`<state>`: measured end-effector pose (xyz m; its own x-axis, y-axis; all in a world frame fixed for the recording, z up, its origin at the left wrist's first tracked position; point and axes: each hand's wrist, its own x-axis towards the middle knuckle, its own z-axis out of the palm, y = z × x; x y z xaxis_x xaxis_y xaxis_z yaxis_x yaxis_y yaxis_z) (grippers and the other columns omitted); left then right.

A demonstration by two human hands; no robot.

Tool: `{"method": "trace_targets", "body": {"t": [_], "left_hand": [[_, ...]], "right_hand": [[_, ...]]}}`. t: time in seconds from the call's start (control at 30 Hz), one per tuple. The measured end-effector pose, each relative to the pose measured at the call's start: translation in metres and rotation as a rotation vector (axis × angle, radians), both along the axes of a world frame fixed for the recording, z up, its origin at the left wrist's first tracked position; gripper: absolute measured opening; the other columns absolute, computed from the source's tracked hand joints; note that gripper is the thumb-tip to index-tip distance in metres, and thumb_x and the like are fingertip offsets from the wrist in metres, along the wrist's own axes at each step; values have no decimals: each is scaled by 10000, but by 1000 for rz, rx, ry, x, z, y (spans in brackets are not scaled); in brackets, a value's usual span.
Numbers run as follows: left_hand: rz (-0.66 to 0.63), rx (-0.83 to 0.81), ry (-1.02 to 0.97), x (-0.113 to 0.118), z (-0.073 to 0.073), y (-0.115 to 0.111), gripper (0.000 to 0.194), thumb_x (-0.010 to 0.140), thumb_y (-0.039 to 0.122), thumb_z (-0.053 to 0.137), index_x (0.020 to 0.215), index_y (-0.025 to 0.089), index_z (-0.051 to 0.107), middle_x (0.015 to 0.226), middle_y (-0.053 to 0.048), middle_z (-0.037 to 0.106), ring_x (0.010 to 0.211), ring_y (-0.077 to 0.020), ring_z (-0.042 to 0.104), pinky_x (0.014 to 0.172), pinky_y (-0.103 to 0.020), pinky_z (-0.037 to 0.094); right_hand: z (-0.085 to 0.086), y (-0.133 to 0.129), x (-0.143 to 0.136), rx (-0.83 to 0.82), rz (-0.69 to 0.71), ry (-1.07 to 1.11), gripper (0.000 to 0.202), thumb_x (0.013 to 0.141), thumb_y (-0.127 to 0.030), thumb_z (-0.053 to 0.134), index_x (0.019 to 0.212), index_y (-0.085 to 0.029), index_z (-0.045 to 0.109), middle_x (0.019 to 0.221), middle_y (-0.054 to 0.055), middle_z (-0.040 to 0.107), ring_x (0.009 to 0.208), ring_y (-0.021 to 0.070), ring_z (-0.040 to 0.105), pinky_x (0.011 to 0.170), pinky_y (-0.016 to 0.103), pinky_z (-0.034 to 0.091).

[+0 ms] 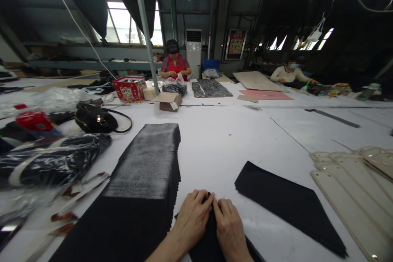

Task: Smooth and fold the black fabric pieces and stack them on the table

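Note:
A piece of black fabric (208,239) lies on the white table directly in front of me. My left hand (195,215) pinches its far end from the left, fingers curled. From the right, my right hand (227,225) presses closed fingers on the same end, the fingertips of both hands nearly meeting. Part of the fabric is hidden under my hands. Close on the left is a long, thick stack of black fabric (123,225) with a greyish band (144,159) across its far part. To the right lies a smaller stack of cut black fabric (285,200).
Pale pattern boards (346,196) overlap at the right edge. On the left are a black handbag (95,118), a plastic-wrapped bundle (55,159) and a red bottle (37,120). A cardboard box (168,101) stands beyond. Two people (175,65) work across the table.

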<state>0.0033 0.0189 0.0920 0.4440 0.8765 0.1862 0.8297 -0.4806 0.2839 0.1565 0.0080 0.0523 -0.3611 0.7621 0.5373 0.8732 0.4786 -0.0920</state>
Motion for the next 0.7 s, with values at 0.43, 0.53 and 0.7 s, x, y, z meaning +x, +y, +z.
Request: {"method": "trace_targets", "body": {"t": [0.43, 0.53, 0.7], "left_hand": [[62, 67, -38, -10, 7, 8, 487, 898, 126, 454, 1376, 200, 399, 1286, -92, 496, 1095, -240, 480, 953, -406, 422], [-50, 98, -63, -14, 11, 10, 524, 872, 45, 411, 1363, 227, 417, 1322, -61, 502, 1195, -221, 434, 1030, -392, 366], [-119, 49, -19, -16, 7, 11, 433, 884, 52, 408, 1291, 178, 487, 1264, -69, 560, 1160, -214, 469, 1017, -368, 375]], "right_hand": [[8, 0, -6, -6, -49, -54, 350, 843, -2, 411, 1121, -167, 547, 873, 61, 535, 795, 210, 496, 692, 344, 412], [9, 5, -13, -13, -59, -57, 350, 829, 13, 422, 1103, -166, 546, 872, 58, 529, 786, 207, 486, 690, 338, 403], [12, 10, -18, -7, -69, -28, 357, 826, 12, 433, 1101, -187, 546, 862, 46, 526, 782, 199, 486, 680, 325, 391]]}}
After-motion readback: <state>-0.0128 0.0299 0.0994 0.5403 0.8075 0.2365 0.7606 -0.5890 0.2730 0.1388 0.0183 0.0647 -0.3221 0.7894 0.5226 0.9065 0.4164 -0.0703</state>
